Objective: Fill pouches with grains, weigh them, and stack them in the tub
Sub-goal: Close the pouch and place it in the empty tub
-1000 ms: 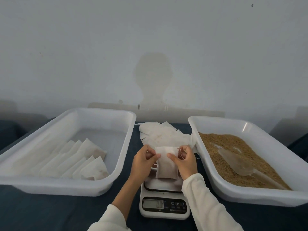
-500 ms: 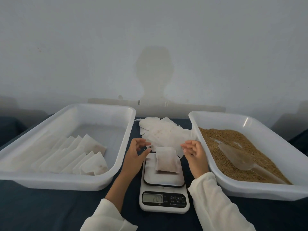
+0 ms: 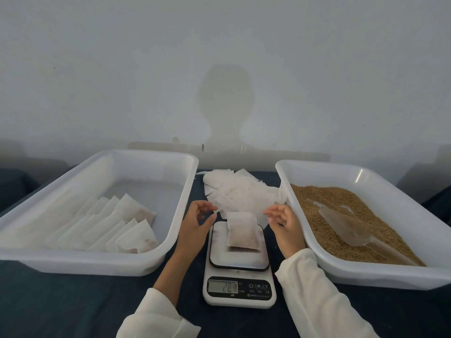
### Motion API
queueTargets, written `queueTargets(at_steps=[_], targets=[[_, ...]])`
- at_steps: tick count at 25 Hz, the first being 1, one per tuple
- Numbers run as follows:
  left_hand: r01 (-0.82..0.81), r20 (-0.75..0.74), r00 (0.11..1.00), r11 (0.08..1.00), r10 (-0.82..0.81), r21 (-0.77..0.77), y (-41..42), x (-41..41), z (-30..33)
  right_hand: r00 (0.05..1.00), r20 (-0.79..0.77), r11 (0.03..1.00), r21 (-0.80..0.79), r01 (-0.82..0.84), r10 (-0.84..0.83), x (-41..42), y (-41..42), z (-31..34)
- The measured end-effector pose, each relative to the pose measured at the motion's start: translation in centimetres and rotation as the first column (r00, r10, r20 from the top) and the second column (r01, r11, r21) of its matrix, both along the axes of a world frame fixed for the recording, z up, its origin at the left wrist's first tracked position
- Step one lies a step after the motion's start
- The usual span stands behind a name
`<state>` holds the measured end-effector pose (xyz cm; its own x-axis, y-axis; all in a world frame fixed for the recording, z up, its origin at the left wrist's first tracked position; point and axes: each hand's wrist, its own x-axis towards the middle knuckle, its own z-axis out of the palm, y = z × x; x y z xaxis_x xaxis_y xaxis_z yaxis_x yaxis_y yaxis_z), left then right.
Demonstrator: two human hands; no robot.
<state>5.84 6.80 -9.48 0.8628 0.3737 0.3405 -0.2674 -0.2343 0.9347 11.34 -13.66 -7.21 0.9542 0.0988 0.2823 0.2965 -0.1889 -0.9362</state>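
Filled pouch [image 3: 242, 230] lying flat on the kitchen scale [image 3: 239, 262] — light, soft, likely best pinched at its upper edge; left hand [image 3: 195, 225] and right hand [image 3: 284, 225] flank it, fingers loosely spread — holding nothing.

A person's left hand [image 3: 195, 222] at 9 o'clock and right hand [image 3: 284, 224] at 3 o'clock hover apart, fingers loosely curled, holding nothing, white sleeves at the forearms.

Two tubs [image 3: 185, 206] [image 3: 402, 211], one scale [image 3: 239, 276], one scoop [image 3: 346, 228], two hands [image 3: 195, 228] [image 3: 286, 228].
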Motion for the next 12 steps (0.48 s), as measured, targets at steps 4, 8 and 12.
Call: queueTargets(at_steps=[4,8,12], targets=[[0.042,-0.056,0.998,0.999,-0.041,0.004,-0.6,0.6,0.0,0.998,-0.055,0.998,-0.055,-0.023,0.020,0.4,0.6,-0.2],[0.113,-0.261,0.963,0.978,-0.064,0.177,-2.1,2.3,0.7,0.975,-0.221,0.985,-0.162,-0.064,0.027,1.1,2.0,0.0],[0.128,-0.407,0.913,0.933,0.022,0.337,-3.2,2.7,1.9,0.969,-0.247,0.972,-0.226,-0.064,0.007,1.0,3.2,0.8]])
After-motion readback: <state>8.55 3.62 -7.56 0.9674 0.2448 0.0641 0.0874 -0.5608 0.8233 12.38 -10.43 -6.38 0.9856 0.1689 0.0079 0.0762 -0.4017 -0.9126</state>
